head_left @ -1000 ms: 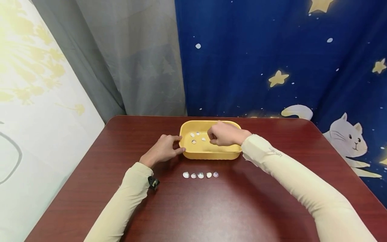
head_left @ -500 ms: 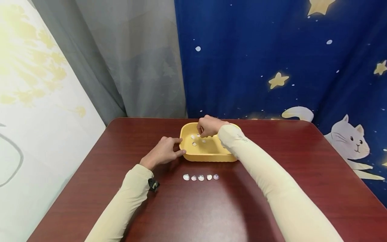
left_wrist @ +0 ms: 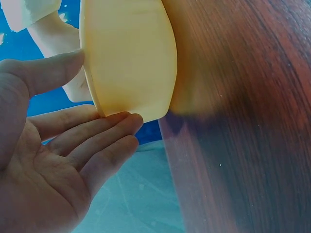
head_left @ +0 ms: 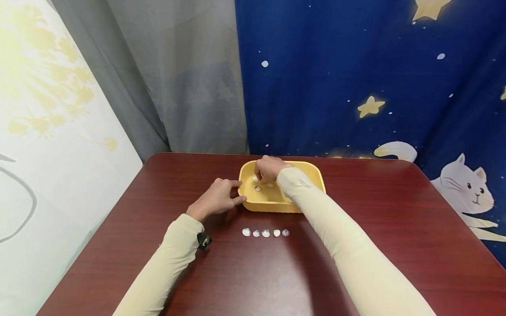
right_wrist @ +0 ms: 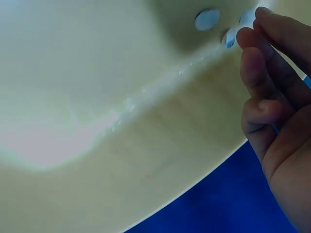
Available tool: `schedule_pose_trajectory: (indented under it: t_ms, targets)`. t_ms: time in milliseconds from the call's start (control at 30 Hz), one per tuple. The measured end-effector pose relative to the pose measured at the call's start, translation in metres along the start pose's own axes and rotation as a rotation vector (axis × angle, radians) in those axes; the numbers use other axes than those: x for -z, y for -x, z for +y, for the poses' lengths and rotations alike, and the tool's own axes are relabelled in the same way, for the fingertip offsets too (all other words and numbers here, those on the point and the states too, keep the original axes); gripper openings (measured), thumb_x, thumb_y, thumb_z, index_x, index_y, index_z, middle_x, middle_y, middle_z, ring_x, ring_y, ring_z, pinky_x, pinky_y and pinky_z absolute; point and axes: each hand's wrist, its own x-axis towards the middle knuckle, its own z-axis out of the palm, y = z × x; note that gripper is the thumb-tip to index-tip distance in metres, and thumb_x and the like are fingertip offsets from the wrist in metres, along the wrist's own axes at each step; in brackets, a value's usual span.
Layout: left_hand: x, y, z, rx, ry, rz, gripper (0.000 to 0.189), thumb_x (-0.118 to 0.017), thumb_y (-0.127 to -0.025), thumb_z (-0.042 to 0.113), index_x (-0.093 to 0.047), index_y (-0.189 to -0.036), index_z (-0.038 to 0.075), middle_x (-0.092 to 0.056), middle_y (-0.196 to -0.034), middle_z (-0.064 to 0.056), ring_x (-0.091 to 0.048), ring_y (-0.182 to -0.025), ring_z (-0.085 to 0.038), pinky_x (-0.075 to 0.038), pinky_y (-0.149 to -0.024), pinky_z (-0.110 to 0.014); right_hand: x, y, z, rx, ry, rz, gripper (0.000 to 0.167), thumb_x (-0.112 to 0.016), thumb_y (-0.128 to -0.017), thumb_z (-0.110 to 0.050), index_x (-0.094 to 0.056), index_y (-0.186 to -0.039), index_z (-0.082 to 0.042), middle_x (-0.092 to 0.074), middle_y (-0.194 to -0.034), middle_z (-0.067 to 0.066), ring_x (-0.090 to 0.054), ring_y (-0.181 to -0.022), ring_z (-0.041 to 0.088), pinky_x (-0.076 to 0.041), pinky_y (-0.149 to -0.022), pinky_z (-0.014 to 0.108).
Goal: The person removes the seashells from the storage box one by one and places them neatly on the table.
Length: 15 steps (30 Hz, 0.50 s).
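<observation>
A yellow basin (head_left: 272,206) stands near the table's far edge with several small seashells inside. Straight fingers and thumb of my left hand (head_left: 215,197) touch the basin's left end; the left wrist view puts the thumb (left_wrist: 60,70) at the rim and fingers against the outer wall. My right hand (head_left: 269,169) reaches down inside, fingers bent toward the floor. In the right wrist view its fingertips are right beside a shell (right_wrist: 229,38), with another shell (right_wrist: 247,18) partly behind them. Whether they pinch one cannot be told.
Several shells lie in a row on the dark red table (head_left: 237,276) in front of the basin, a purplish shell (head_left: 286,232) at the right end. A blue star-printed curtain (head_left: 308,87) and a grey curtain (head_left: 197,79) hang behind. A pale wall (head_left: 47,175) is at left.
My right hand has moved left across the basin and lower, to the shells in its left half. My left hand keeps its place at the basin's end. The row of shells is unchanged.
</observation>
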Motion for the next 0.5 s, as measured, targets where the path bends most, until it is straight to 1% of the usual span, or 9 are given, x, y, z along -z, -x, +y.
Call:
schedule_pose_trajectory:
  t_ms: [100, 200, 333, 500]
  targets:
    - [-0.001, 0.0, 0.001, -0.007, 0.004, 0.007, 0.055, -0.073, -0.091, 0.033, -0.063, -0.134, -0.001, -0.068, -0.131, -0.017, -0.067, -0.116, -0.032, -0.054, -0.099, -0.044, -0.004, -0.003, -0.003, 0.0, -0.019, -0.005, 0.014, -0.087, -0.079, -0.027, -0.076, -0.074, -0.018, -0.069, -0.079, -0.004, -0.061, -0.075, 0.013, -0.05, -0.064, 0.026]
    - [-0.002, 0.0, 0.001, -0.01, 0.004, 0.012, 0.055, -0.073, -0.091, 0.032, -0.063, -0.133, -0.001, -0.069, -0.131, -0.016, -0.068, -0.115, -0.032, -0.054, -0.098, -0.044, -0.007, -0.006, -0.007, 0.001, -0.011, 0.001, 0.016, -0.091, -0.074, -0.027, -0.077, -0.075, -0.019, -0.069, -0.081, -0.004, -0.061, -0.077, 0.015, -0.051, -0.065, 0.028]
    - [-0.002, 0.0, 0.001, -0.011, 0.006, 0.016, 0.054, -0.073, -0.091, 0.033, -0.064, -0.133, 0.0, -0.069, -0.13, -0.016, -0.068, -0.115, -0.032, -0.054, -0.098, -0.043, -0.009, -0.008, -0.01, 0.01, 0.012, 0.014, 0.014, -0.09, -0.072, -0.018, -0.076, -0.073, -0.019, -0.07, -0.082, -0.004, -0.061, -0.077, 0.016, -0.05, -0.064, 0.027]
    - [-0.001, 0.001, 0.0, -0.01, 0.0, 0.009, 0.055, -0.072, -0.092, 0.033, -0.062, -0.134, -0.001, -0.068, -0.131, -0.017, -0.067, -0.117, -0.032, -0.053, -0.101, -0.044, -0.012, -0.009, -0.013, 0.036, 0.007, 0.019, 0.015, -0.083, -0.074, -0.008, -0.074, -0.068, -0.019, -0.072, -0.079, -0.004, -0.058, -0.071, 0.014, -0.046, -0.06, 0.023]
